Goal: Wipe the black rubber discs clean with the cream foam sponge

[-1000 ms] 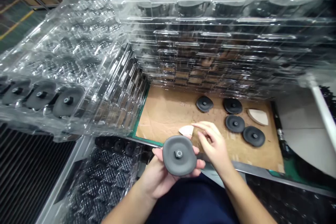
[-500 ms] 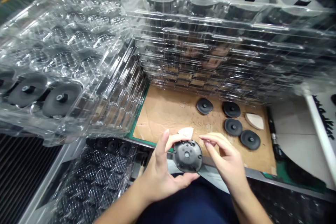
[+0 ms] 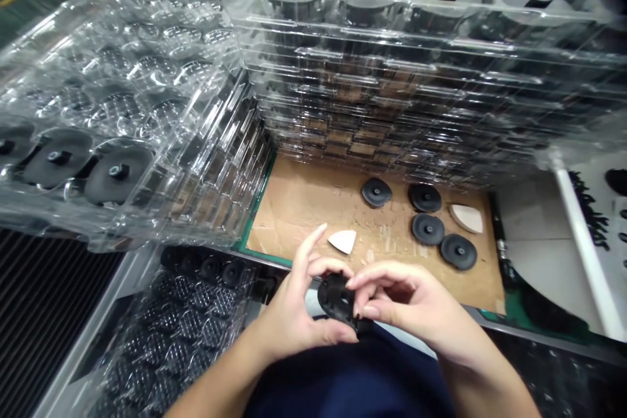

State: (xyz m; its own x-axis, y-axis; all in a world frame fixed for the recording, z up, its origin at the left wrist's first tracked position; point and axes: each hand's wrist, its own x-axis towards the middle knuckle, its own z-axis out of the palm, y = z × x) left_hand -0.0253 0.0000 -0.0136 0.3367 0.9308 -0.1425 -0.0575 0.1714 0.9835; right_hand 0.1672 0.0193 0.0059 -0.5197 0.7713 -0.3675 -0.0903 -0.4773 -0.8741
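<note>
Between the thumb and fingers of my left hand (image 3: 296,313) is a black plastic disc (image 3: 332,300), held by its edge and tilted. The index finger of that hand points up, away from the disc. My right hand (image 3: 411,294) is closed at the disc's right edge, thumb and fingertips pinched on it. Those fingertips cover part of the edge, so I cannot see whether a small piece is between them. Just beyond my hands, a white wedge-shaped pad (image 3: 343,241) lies on the cardboard sheet (image 3: 298,202).
Several black discs (image 3: 428,229) with raised centres lie on the cardboard, beside a second pale wedge pad (image 3: 466,218). Tall stacks of clear plastic trays (image 3: 392,72) rise at the back and left (image 3: 196,144). Another tray (image 3: 176,326) sits low at left.
My right hand has moved left onto the disc's edge. The disc has turned from facing me to a steeper tilt. The white pad shows fully now.
</note>
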